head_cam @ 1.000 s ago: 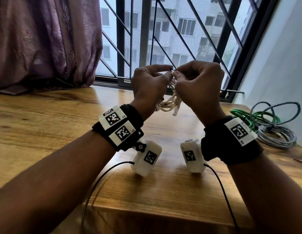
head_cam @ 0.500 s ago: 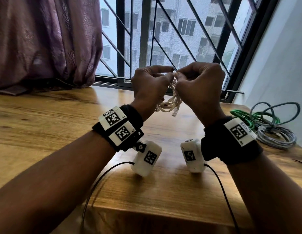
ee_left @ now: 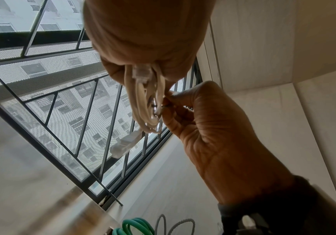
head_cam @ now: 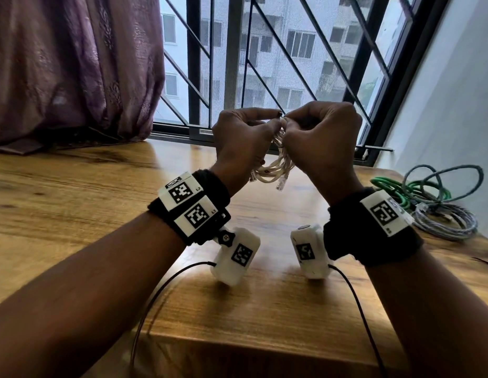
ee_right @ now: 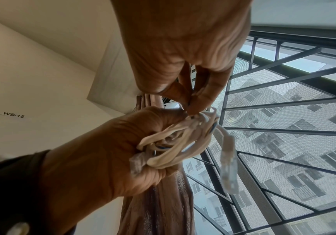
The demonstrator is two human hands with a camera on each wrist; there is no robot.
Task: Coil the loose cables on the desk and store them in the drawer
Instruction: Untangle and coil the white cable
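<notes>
I hold a cream network cable (head_cam: pixel 275 170), coiled into a small bundle, in the air above the wooden desk (head_cam: pixel 101 203). My left hand (head_cam: pixel 253 132) grips the bundle in its curled fingers, seen clearly in the right wrist view as the left hand (ee_right: pixel 112 151) wrapped round the coil (ee_right: pixel 179 143). My right hand (head_cam: pixel 300 126) pinches at the top of the bundle with thumb and fingertips (ee_right: pixel 195 101), where a thin dark tie (ee_left: pixel 155 106) shows. One clear plug (ee_left: pixel 126 143) dangles below. No drawer is in view.
At the desk's right end lie a green cable (head_cam: pixel 387 186), a dark grey-green looped cable (head_cam: pixel 442 173) and a grey coiled cable (head_cam: pixel 450 222). A barred window (head_cam: pixel 237 64) and a purple curtain (head_cam: pixel 74 64) stand behind the desk. Thin black leads hang from my wrist cameras.
Both hands stay raised together with the cream bundle. The fingertips have shifted only slightly at its top, and the dangling plug has swung a little.
</notes>
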